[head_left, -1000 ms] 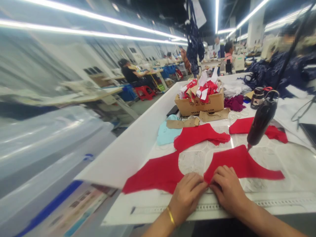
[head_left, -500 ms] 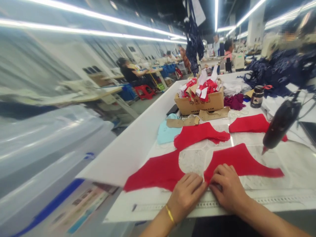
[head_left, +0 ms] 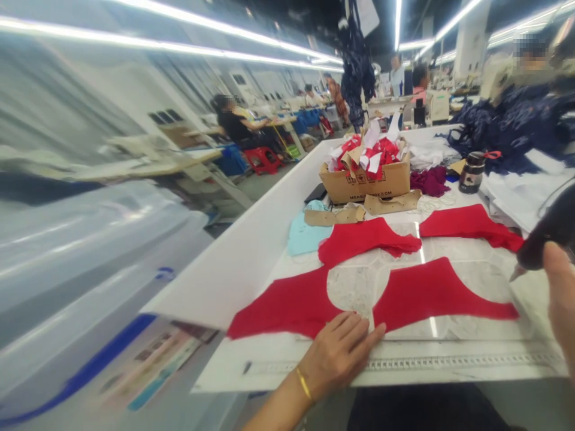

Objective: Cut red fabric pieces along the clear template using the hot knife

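Note:
My left hand (head_left: 339, 347) lies flat at the front of the table, fingers stretched out. Its fingers rest on the edge of a red fabric piece (head_left: 287, 305), and the index fingertip touches the corner of a second red fabric piece (head_left: 426, 293) to its right. At the right edge of the view, my right hand (head_left: 561, 293) grips a black pointed tool (head_left: 545, 233), tilted with its tip down to the left. Most of that hand's fingers are out of sight. Two more red pieces lie behind, one on the left (head_left: 359, 236) and one on the right (head_left: 467, 221).
A ruler strip (head_left: 404, 363) runs along the table's front edge. Further back are a cardboard box (head_left: 368, 188) of red and white scraps, light-blue fabric (head_left: 308, 236), a dark jar (head_left: 472, 173) and a navy fabric heap (head_left: 507, 120). A white side panel (head_left: 251, 257) borders the left.
My right hand has left the red fabric, moved right and taken hold of the black tool, which has shifted right. The left hand stays put, its index finger straighter.

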The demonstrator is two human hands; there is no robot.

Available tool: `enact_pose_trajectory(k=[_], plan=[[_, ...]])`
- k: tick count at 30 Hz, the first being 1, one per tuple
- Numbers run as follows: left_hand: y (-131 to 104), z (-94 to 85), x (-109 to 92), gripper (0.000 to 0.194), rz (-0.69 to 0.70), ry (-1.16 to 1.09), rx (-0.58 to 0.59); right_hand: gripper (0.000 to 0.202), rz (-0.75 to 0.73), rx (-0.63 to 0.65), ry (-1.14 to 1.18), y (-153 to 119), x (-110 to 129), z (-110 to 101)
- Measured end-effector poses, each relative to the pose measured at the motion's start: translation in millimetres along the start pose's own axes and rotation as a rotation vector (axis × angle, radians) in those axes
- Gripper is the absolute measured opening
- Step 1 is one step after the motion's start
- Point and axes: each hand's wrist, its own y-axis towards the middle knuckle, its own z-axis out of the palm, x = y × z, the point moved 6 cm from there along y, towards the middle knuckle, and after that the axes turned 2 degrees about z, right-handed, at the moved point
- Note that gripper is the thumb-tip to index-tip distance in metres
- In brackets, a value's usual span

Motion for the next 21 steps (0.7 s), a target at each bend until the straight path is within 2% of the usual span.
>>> enact_pose_trajectory(k=[1,3,5,7,10,13,16,21], plan=[[-1.3,0.7,0.2,0.035,0.001,-0.004,0.009,0.092,0.015,0.043,0.099,6.3,-4.4,3.7],[-4.0,1.8,1.1,0.036,-0.009,-0.024,0.020,0.078,0.142,0.178,0.240,11.5,-11.7,17.1],[-6.4,2.7,2.5,0.037,-0.028,-0.044,0.025,0.058,0.309,0.326,0.275,6.9,-15.4,33.1],[-7.9,2.8,3.5,0.038,-0.040,-0.057,0.025,0.049,0.398,0.389,0.264,-0.4,-13.3,43.2],[-6.9,0.6,4.7,0.038,-0.052,-0.084,0.012,0.050,0.414,0.406,0.277,-6.8,-2.6,51.4],[-2.8,-3.9,5.5,0.035,-0.066,-0.092,-0.004,0.049,0.422,0.475,0.274,-10.4,10.5,59.2],[0.5,-7.9,6.4,0.031,-0.092,-0.077,-0.029,0.042,0.430,0.517,0.309,-13.3,25.1,64.4],[-1.1,-7.5,11.1,0.031,-0.172,-0.075,-0.060,0.028,0.416,0.561,0.532,-27.3,54.0,75.7]])
